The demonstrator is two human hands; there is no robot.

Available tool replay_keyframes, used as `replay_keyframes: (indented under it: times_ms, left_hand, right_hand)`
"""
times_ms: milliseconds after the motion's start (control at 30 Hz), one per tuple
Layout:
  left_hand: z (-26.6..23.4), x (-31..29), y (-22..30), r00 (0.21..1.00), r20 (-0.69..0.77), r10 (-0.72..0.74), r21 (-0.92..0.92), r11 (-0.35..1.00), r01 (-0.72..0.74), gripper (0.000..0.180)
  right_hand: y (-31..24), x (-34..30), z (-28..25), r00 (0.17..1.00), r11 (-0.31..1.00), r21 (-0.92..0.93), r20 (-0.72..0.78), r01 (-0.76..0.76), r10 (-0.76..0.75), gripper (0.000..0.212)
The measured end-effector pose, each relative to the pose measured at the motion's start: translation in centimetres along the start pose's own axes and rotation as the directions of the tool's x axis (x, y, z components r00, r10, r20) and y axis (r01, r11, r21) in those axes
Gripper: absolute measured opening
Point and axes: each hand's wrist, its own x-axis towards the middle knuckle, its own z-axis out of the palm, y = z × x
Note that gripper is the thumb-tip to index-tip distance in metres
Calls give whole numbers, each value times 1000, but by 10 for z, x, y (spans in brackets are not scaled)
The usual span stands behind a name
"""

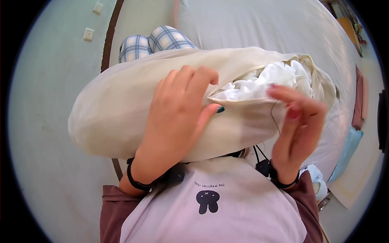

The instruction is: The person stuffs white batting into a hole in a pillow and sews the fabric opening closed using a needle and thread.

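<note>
A long, stuffed cream fabric cushion (117,105) lies across my lap. A slit at its right side shows white, crumpled filling (279,79). My left hand (176,109) rests on the cushion by the slit's left corner, fingers bent, thumb and forefinger apart on either side of it. Over the slit's lower edge is my right hand (298,125), somewhat blurred, with one finger stretched out and the others curled in. A thin dark thread (274,117) curves beside it; whatever the fingers pinch is too small and smeared to make out.
A bed with a pale sheet (251,24) lies beyond the cushion. My knees in plaid trousers (170,38) show past its far edge. Dark cables (259,154) hang near my right wrist. Folded cloths (346,156) lie at the right, and a wall with sockets (88,35) stands left.
</note>
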Motion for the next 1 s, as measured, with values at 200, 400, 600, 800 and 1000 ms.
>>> replay_keyframes:
  times_ms: [200, 400, 600, 800, 1000]
  left_hand:
    - [-4, -7, -6, 996, -81, 25, 42, 999, -22, 30]
    - [1, -10, -5, 999, -34, 19, 172, 985, -13, 20]
    - [6, -9, -6, 999, -27, 25, 245, 969, -17, 15]
    - [5, -8, -9, 979, -151, 136, 105, 987, -121, 14]
    - [-4, -10, -7, 971, -192, 140, 38, 990, -135, 22]
  right_hand:
    - [9, 6, 44, 967, 982, 144, 206, 119, -147, 12]
    - [14, 16, 59, 974, 999, -25, 223, 45, -39, 12]
    - [14, 15, 63, 988, 997, 37, 138, -75, 69, 7]
    - [7, 18, 57, 999, 966, 257, 1, -34, 35, 12]
    - [-1, 23, 53, 995, 983, 166, 47, 77, -86, 11]
